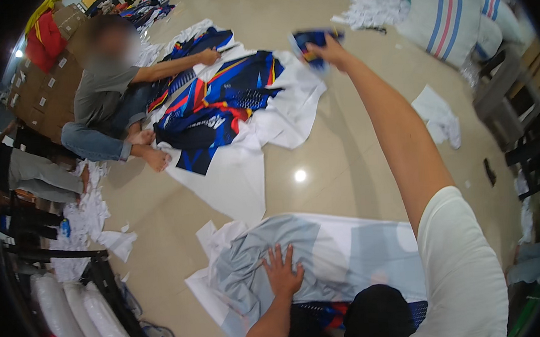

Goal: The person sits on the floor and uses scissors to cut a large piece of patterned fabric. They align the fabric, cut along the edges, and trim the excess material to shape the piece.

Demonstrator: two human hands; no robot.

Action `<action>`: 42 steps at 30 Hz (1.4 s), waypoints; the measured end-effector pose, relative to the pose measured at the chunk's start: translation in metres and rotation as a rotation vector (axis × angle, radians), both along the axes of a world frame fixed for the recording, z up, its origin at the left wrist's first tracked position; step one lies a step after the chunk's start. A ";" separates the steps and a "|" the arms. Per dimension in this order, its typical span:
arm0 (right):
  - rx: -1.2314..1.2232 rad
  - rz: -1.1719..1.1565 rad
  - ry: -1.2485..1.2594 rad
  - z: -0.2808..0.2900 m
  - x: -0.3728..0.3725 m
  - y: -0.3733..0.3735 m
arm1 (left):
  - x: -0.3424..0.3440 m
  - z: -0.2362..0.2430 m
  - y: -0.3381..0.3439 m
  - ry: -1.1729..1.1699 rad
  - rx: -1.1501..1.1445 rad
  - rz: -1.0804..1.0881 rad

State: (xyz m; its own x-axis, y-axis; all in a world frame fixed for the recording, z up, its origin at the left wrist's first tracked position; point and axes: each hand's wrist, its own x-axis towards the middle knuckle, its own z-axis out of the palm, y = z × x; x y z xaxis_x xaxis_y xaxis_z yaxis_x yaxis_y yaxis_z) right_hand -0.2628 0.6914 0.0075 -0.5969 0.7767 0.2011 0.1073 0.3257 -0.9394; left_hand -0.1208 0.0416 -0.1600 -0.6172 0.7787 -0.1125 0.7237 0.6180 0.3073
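My left hand lies on a pale grey and white sheet of fabric spread on the floor in front of me, its fingers apart and nothing in them. The cloth is wrinkled around that hand. My right arm is stretched far forward, and my right hand grips a dark blue printed fabric piece above the floor, slightly blurred. Under the near edge of the sheet, more dark printed fabric shows by my knees.
At the far left a seated person reaches over blue and red printed fabric pieces on white cloth. White scraps, striped sacks and a grey stool stand or lie at right. A black rack holds wrapped rolls at near left.
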 end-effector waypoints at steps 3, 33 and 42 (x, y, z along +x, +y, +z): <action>0.171 -0.074 0.027 -0.002 -0.029 -0.037 | 0.002 -0.007 0.012 -0.003 0.041 -0.001; 0.448 -0.447 -0.913 -0.130 0.547 -0.371 | 0.009 0.025 0.020 -0.045 0.299 -0.384; 0.144 -1.150 -0.752 -0.164 0.732 -0.592 | 0.128 -0.010 -0.204 0.163 0.343 0.563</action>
State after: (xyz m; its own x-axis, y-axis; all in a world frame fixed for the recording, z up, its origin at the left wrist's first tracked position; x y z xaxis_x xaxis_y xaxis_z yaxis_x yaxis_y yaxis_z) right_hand 0.4689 0.0993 -0.1568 0.3602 0.9017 0.2392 0.8408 -0.2028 -0.5019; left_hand 0.0073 -0.1622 -0.1696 -0.9273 0.3083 0.2123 0.3734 0.8012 0.4675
